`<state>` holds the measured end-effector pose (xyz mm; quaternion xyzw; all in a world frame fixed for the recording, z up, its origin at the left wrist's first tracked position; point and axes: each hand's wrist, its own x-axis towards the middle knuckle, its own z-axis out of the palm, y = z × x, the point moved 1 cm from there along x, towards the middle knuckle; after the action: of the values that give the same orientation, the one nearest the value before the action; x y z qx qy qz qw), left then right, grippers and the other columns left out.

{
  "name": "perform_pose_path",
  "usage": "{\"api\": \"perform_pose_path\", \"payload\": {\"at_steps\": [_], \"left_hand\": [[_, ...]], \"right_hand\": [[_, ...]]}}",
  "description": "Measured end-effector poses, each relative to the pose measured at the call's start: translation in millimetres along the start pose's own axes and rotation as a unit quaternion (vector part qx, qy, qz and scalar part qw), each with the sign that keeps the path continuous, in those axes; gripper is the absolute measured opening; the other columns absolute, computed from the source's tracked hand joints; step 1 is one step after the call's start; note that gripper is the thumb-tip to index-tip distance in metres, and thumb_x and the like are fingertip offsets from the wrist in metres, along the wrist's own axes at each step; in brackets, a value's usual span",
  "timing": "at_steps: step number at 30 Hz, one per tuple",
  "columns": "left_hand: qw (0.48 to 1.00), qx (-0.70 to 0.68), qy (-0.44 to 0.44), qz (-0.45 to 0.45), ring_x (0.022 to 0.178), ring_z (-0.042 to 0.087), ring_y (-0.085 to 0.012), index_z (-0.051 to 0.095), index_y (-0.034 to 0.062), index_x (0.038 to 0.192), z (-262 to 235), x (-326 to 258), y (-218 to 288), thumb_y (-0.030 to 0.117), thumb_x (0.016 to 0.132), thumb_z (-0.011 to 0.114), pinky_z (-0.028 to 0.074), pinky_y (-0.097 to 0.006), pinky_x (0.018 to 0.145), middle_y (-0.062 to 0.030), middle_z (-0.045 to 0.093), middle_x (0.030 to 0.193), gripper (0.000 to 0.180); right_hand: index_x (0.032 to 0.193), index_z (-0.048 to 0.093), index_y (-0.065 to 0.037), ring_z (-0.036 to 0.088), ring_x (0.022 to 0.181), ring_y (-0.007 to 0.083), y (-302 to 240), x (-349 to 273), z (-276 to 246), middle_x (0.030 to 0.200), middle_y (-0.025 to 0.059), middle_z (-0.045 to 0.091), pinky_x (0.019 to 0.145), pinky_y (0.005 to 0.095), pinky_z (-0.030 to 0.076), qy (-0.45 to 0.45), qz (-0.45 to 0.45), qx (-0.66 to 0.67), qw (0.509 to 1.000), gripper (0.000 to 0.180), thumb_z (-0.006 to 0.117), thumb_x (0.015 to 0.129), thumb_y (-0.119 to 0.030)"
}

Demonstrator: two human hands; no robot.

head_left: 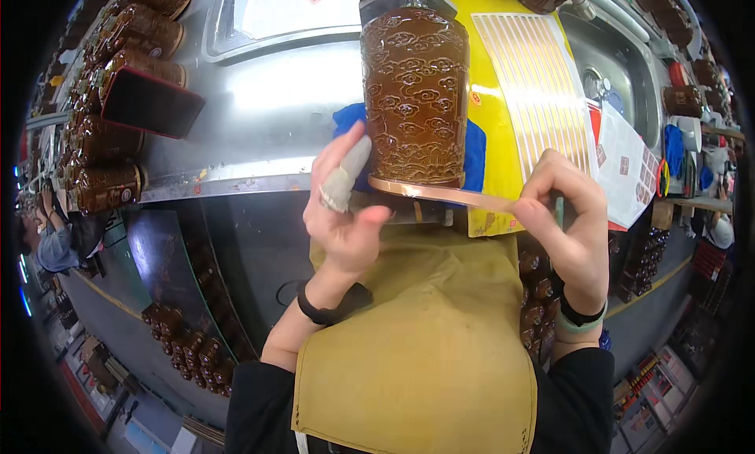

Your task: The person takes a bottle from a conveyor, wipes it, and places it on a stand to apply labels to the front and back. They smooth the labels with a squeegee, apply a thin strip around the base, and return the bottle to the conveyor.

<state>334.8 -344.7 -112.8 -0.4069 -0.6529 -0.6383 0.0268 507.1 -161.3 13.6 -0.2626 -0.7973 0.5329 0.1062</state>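
A brown jar-shaped bottle with raised cloud patterns stands before me, its neck toward the far side and its base toward me. A shiny copper-coloured strip runs along the base's edge and out to the right. My right hand pinches the strip's free end between thumb and fingers. Beside the base's left end is my left hand, fingers stretched and thumb apart, with a pale cover on one finger. Whether it touches the bottle I cannot tell. Blue cloth shows on both sides of the bottle.
A sheet of parallel copper-coloured strips lies on a yellow sheet at the right, near a sink. A dark phone leans by several brown bottles at the left. The metal table's front edge runs before me.
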Motion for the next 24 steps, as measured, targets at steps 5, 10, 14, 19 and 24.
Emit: {"api": "perform_pose_path", "payload": {"at_steps": [5, 10, 14, 19, 24], "left_hand": [[0.992, -0.082, -0.074, -0.067, 0.152, 0.041, -0.0348, 0.052, -0.0082, 0.151, -1.2, -1.6, -0.1, 0.015, 0.108, 0.053, 0.030, -0.045, 0.125, -0.0224, 0.044, 0.165, 0.049], [0.985, -0.129, -0.067, -0.090, 0.154, 0.038, -0.0318, 0.047, -0.0091, 0.154, 5.9, -2.6, 3.5, 0.008, 0.106, 0.051, 0.029, -0.043, 0.126, -0.0207, 0.038, 0.168, 0.051], [0.979, -0.175, -0.050, -0.095, 0.154, 0.038, -0.0309, 0.044, -0.0085, 0.156, 10.0, -0.9, 6.7, 0.007, 0.107, 0.050, 0.030, -0.042, 0.126, -0.0208, 0.037, 0.169, 0.052], [0.980, -0.156, -0.060, -0.107, 0.155, 0.037, -0.0305, 0.042, -0.0083, 0.157, 7.1, -3.6, 7.9, 0.008, 0.107, 0.049, 0.030, -0.042, 0.126, -0.0222, 0.037, 0.168, 0.053], [0.985, -0.159, -0.031, -0.055, 0.151, 0.043, -0.0327, 0.043, -0.0073, 0.156, 1.3, -7.6, -3.5, 0.015, 0.109, 0.054, 0.033, -0.045, 0.125, -0.0250, 0.042, 0.164, 0.054]], "right_hand": [[0.083, 0.064, -0.001, 0.053, 0.073, 0.0146, -2.5, 1.8, 1.9, 0.078, 0.0032, 0.058, 0.068, 0.0291, 0.041, -0.001, -0.004, -0.005, 1.000, 0.025, 0.082, 0.092, -0.017], [0.083, 0.064, -0.001, 0.052, 0.074, 0.0137, -1.6, 1.9, 1.0, 0.079, 0.0028, 0.058, 0.069, 0.0286, 0.040, 0.005, -0.008, -0.003, 1.000, 0.026, 0.082, 0.092, -0.017], [0.083, 0.063, 0.000, 0.051, 0.074, 0.0136, 1.7, 1.3, -0.2, 0.079, 0.0026, 0.057, 0.069, 0.0285, 0.040, 0.001, -0.004, -0.009, 1.000, 0.026, 0.081, 0.092, -0.017], [0.083, 0.063, -0.001, 0.051, 0.074, 0.0138, 2.3, 0.5, 1.1, 0.078, 0.0028, 0.057, 0.069, 0.0287, 0.040, 0.007, -0.001, -0.002, 1.000, 0.026, 0.082, 0.092, -0.017], [0.084, 0.064, -0.001, 0.051, 0.074, 0.0140, 1.1, 1.8, 0.2, 0.079, 0.0031, 0.058, 0.069, 0.0290, 0.041, 0.003, -0.012, -0.011, 1.000, 0.024, 0.081, 0.092, -0.016]]}}
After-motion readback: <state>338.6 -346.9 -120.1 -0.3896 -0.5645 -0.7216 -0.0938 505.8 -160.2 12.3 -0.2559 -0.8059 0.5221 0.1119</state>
